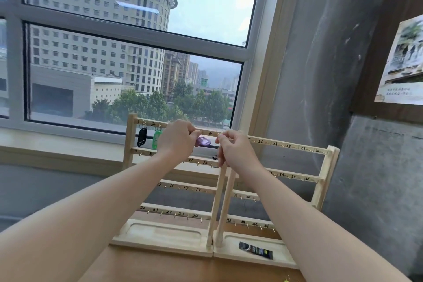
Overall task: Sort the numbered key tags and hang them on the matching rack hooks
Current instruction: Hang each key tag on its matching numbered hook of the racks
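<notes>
On the left rack [171, 184] a black tag [142, 137] and a green tag [156, 138] hang on hooks 1 and 2. The left hand [177, 138] pinches the purple tag [203, 141] at the top bar, near hook 5. The right hand [233, 146] is curled at hook 6; what it holds I cannot tell. Next, I think, the ring must slip over its hook.

Two wooden racks [174, 184] [320, 181]; three key tags — black [142, 137], green [156, 138], purple [203, 141]; two hands [177, 139] [235, 149].
</notes>
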Tool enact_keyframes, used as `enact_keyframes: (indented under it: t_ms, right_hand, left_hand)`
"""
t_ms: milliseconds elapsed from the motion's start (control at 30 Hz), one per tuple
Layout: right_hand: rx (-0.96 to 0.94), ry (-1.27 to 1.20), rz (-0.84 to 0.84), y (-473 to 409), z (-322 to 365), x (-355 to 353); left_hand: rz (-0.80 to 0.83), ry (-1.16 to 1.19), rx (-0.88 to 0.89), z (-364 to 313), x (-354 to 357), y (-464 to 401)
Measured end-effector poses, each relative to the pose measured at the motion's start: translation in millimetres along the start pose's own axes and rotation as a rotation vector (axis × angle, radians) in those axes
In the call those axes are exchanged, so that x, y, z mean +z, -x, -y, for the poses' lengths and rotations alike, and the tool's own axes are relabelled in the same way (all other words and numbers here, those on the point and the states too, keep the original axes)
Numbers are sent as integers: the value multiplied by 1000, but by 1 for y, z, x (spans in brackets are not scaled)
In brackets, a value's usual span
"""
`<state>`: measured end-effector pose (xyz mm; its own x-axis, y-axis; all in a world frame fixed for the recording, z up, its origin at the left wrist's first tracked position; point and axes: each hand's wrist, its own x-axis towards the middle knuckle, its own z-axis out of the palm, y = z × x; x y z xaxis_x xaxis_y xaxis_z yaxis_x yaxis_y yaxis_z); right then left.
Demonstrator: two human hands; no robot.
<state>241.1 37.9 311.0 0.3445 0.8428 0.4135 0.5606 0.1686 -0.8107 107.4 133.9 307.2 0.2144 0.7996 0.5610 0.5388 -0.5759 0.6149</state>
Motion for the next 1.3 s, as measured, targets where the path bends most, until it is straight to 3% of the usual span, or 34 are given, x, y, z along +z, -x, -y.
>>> enact_keyframes:
  t_ms: [367, 867, 1167, 1300]
  right_hand:
    - [-2, 43, 50, -24, 11, 27]
    - [130, 92, 42, -24, 3, 37]
    - [64, 204, 86, 12, -23, -6]
    - [126, 273, 75, 40, -48, -51]
  left_hand:
    - [51, -37, 44, 3, -5, 4]
    - [142, -25, 86, 20, -9, 20]
    - [193, -34, 79, 6, 6, 42]
    - [239, 2, 83, -8, 26, 59]
